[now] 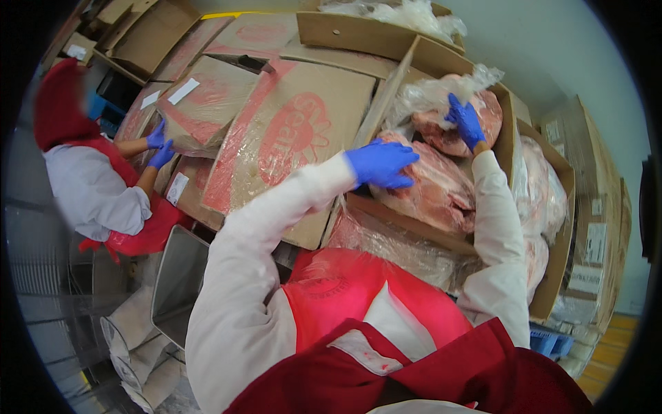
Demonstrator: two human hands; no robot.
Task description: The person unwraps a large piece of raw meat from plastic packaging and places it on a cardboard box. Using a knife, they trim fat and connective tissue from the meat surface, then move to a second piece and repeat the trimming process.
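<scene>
Blue-gloved, both hands were in the open cardboard box [441, 65] ahead of me. Left hand [380, 164]: grip apart, fingers spread flat on the nearer wrapped meat cut [431, 193], low in the box. Right hand [466, 121]: grip clamped on the clear plastic wrap [434, 93] over the farther meat cut [483, 117], against the box's far wall. More bagged meat [541, 186] sat in the next box to the right. Closed film-wrapped cartons [289, 138] lay stacked to the left. A co-worker's gloved hands [158, 145] touched one of them, well apart from mine.
</scene>
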